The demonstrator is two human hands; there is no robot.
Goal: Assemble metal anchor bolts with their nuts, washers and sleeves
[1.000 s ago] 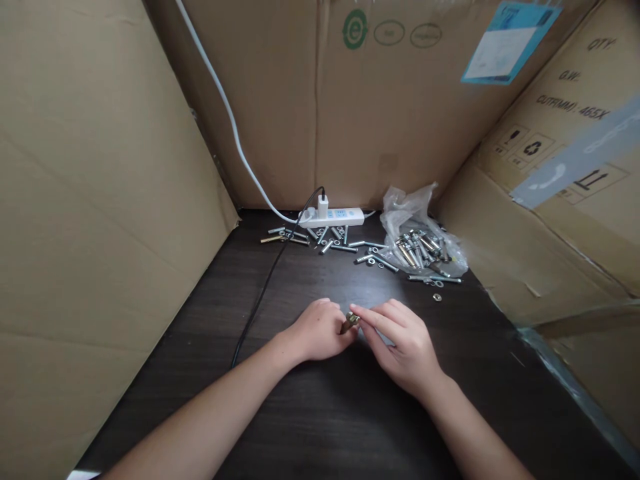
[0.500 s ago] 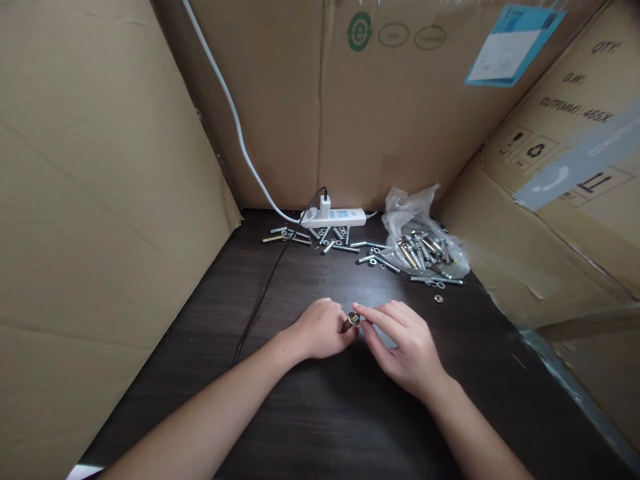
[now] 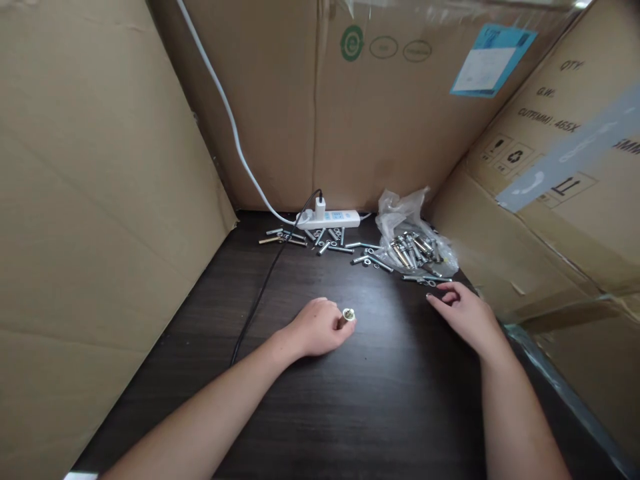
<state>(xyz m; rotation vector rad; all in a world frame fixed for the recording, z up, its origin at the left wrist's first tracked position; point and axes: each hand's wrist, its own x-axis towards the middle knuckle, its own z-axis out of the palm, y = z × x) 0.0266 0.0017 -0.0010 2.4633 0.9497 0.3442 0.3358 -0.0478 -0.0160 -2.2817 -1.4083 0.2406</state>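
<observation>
My left hand [image 3: 320, 327] is wrapped round a brass-coloured bolt [image 3: 346, 317], whose round end with a ring shows above the thumb and forefinger. Over at the right, my right hand [image 3: 457, 310] is apart from it, thumb and forefinger spread around the spot where a nut lay; whether a small part is between the fingertips is hidden. Just behind its fingertips are a washer [image 3: 431, 284] and a long bolt [image 3: 413, 277] on the dark table [image 3: 380, 400].
A clear plastic bag [image 3: 400, 207] of bolts stands at the back right. Several loose bolts and washers lie before a white power strip [image 3: 340, 219]. A black cable [image 3: 263, 290] crosses the table at left. Cardboard boxes [image 3: 250, 100] wall three sides.
My right hand has left the bolt and moved right and away from me, to the loose nut and washers. My left hand keeps its hold. The view has shifted slightly.
</observation>
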